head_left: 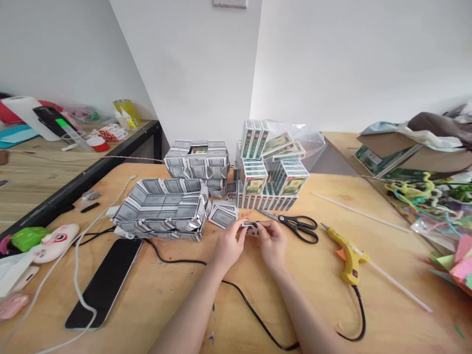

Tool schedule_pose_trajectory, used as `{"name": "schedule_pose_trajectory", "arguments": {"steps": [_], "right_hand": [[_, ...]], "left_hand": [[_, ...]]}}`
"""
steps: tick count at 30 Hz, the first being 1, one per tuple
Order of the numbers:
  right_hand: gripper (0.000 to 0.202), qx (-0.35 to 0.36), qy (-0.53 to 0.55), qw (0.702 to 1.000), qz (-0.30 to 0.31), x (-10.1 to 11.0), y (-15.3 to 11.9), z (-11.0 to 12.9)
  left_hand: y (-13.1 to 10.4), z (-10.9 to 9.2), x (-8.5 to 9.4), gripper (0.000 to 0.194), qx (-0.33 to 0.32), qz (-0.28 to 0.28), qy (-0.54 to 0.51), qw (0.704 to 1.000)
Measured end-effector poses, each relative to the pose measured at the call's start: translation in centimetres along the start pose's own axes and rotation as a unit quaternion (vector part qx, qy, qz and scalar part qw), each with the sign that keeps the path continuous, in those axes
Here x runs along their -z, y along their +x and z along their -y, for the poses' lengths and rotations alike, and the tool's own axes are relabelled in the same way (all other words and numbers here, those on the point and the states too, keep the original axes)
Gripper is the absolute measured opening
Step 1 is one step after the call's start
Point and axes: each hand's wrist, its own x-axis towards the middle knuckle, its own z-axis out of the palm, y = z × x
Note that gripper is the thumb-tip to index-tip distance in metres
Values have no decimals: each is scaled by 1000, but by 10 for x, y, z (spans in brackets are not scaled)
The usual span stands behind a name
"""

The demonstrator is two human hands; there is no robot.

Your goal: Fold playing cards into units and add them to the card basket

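Observation:
Between my left hand (229, 244) and my right hand (273, 243) is a playing card (251, 230), its red-marked face partly in sight. Fingers of both hands are closed on its two ends, just above the table. Loose playing cards (223, 215) lie face down beyond my left hand. To the left stands a tray-like box (162, 209) built from folded cards, with a second card box (197, 161) behind it. Black-handled scissors (300, 225) lie just right of my right hand. Farther right rests a yellow glue gun (348, 253) with a glue stick in it.
Packs of cards (271, 177) are stacked at the back. A phone (105, 282) lies front left under a white cable (79, 265). The black cord (243, 295) runs beneath my forearms. A loose glue stick (361, 212) lies at right, near pipe cleaners (416, 196).

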Motion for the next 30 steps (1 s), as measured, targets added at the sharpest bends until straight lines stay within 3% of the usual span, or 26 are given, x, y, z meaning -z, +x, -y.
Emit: {"name": "schedule_pose_trajectory", "arguments": {"steps": [6,15,30], "right_hand": [[20,16,-30,999,-22,1,2,-2],[14,41,-42,998,-1,0,-1,-4],[14,64,-78,995,-16,2,-3,1]], "left_hand": [[0,-4,1,36,-27,12,21,999],[2,-12,5,15,38,-5,-54,998],[-1,-10,3,23,48,-17,-25,998]]}}
